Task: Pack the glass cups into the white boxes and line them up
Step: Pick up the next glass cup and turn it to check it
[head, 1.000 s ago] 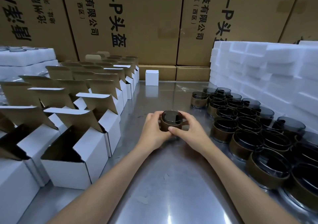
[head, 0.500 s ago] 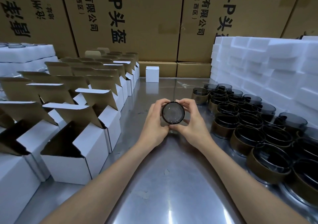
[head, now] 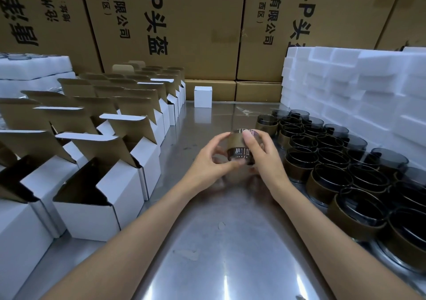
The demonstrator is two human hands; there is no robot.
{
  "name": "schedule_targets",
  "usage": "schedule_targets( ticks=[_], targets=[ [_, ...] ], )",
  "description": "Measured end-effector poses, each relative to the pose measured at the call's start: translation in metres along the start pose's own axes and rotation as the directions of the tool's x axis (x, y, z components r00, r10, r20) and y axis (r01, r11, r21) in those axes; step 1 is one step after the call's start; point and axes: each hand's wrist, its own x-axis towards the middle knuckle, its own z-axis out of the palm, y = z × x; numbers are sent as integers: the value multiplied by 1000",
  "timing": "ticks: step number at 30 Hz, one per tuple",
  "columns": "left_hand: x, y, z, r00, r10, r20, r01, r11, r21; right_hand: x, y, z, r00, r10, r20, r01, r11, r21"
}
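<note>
A smoky glass cup (head: 239,147) with a brown paper band is held above the steel table, tipped so its thick base faces me. My left hand (head: 207,163) pinches it from the left with thumb and fingertips. My right hand (head: 265,159) grips it from the right, the index finger lying over the band. Several more banded glass cups (head: 327,161) stand packed together on the right. Rows of open white boxes (head: 119,179) with raised brown flaps fill the left side. One closed white box (head: 202,96) stands alone at the table's far edge.
The steel table (head: 219,242) runs down the middle between boxes and cups. White foam blocks (head: 359,87) are stacked at the right rear, and more foam trays (head: 34,66) at the far left. Large brown cartons (head: 179,22) form a wall behind.
The cup has turned in my hands: first upright near the table, then its mouth faced me, now its base points toward me. Both hands rose a little.
</note>
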Motion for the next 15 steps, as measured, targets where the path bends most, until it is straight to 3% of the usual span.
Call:
schedule_targets(
  ticks=[7, 15],
  targets=[
    [3, 3, -1, 954, -264, -139, 248, 961, -120, -3, -3, -3, 980, 126, 152, -126, 992, -9],
    [3, 4, -2, 955, -265, -136, 245, 959, -144, 0, -2, -5, 969, 157, 192, -162, 987, 12]
  ],
)
